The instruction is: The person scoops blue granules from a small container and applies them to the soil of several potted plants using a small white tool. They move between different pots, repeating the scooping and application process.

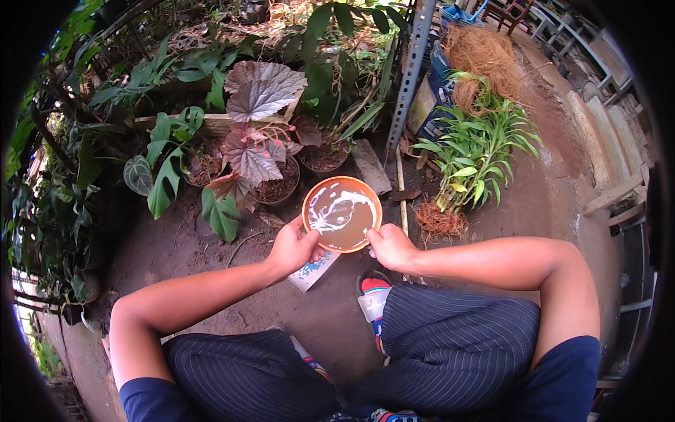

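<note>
Between my two hands is a round orange bowl (pixel 343 185) filled with murky brown liquid (pixel 348 227) that throws back white glare. My left hand (pixel 295 245) grips its lower left rim, thumb on top and fingers beneath. On the lower right rim, my right hand (pixel 391 247) has hold of it in the same way. Partly hidden under the bowl, a pale sheet or packet with blue granules or a blue-dotted print (pixel 315 270) lies on the ground; which of these it is I cannot tell.
Potted begonia (pixel 256 155) with large purplish leaves stands beyond the bowl. A grey block (pixel 371 166) rests beside a perforated metal post (pixel 412 74). Bare-rooted leafy plants (pixel 469 163) lie at the right, below brown fibre (pixel 482 58). Wooden planks (pixel 606 137) are further right.
</note>
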Action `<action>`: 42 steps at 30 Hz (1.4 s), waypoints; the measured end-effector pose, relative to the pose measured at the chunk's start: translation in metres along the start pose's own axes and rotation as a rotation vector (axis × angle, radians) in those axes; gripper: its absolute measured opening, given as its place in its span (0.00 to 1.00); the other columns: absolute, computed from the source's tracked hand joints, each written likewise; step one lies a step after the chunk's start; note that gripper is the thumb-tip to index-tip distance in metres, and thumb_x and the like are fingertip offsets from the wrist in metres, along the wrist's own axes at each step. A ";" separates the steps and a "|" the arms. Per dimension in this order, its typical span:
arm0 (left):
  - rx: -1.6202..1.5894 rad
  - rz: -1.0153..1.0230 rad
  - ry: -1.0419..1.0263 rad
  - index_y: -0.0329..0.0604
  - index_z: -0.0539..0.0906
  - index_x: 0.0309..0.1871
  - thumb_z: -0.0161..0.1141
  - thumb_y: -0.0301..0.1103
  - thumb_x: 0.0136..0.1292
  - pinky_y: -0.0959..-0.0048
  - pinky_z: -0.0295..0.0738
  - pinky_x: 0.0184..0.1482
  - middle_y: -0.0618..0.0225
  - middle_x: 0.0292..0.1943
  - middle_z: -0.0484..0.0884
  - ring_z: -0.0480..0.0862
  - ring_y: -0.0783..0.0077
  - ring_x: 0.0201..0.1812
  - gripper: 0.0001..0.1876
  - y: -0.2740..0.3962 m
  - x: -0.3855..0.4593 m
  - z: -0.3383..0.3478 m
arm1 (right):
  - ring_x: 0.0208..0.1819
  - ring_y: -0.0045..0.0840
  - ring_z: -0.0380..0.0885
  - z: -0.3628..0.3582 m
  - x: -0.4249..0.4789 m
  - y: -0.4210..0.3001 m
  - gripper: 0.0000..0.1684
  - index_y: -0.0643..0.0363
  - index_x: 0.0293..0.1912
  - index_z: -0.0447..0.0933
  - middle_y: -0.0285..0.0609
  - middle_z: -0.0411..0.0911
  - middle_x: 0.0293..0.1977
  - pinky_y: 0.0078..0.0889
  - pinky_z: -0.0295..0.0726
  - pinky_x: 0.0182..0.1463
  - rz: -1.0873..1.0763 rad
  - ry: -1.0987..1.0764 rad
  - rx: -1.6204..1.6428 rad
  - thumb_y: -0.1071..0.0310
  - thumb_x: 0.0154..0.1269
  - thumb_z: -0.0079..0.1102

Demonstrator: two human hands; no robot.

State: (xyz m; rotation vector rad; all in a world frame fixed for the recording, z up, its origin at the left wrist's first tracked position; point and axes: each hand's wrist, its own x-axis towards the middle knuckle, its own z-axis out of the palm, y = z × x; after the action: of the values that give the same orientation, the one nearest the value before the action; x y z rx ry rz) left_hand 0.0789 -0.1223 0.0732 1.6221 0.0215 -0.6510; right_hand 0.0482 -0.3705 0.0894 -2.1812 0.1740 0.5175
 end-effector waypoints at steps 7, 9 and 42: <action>-0.011 -0.032 -0.161 0.33 0.71 0.69 0.50 0.28 0.80 0.74 0.85 0.31 0.60 0.32 0.88 0.87 0.75 0.26 0.19 -0.012 0.055 0.050 | 0.31 0.47 0.87 -0.024 -0.001 0.066 0.31 0.69 0.25 0.82 0.56 0.84 0.23 0.53 0.82 0.47 0.096 0.103 -0.006 0.55 0.76 0.45; -0.001 -0.019 -0.162 0.32 0.70 0.71 0.50 0.27 0.80 0.73 0.86 0.31 0.59 0.32 0.88 0.87 0.74 0.26 0.20 -0.020 0.069 0.056 | 0.30 0.47 0.86 -0.022 0.009 0.087 0.31 0.67 0.24 0.82 0.55 0.83 0.23 0.53 0.82 0.46 0.100 0.112 0.002 0.55 0.77 0.46; 1.690 -0.053 -0.869 0.41 0.94 0.48 0.67 0.48 0.70 0.47 0.71 0.67 0.55 0.48 0.92 0.85 0.49 0.61 0.19 -0.044 0.005 -0.156 | 0.46 0.44 0.90 -0.029 0.202 -0.158 0.22 0.61 0.42 0.92 0.50 0.91 0.44 0.49 0.87 0.52 -0.551 -0.754 -1.378 0.50 0.66 0.72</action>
State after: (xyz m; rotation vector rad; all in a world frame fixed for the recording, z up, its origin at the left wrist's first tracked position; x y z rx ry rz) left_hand 0.1281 0.0273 0.0327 2.6762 -1.4695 -1.5683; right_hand 0.2877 -0.2845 0.1345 -2.8322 -1.5523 1.3080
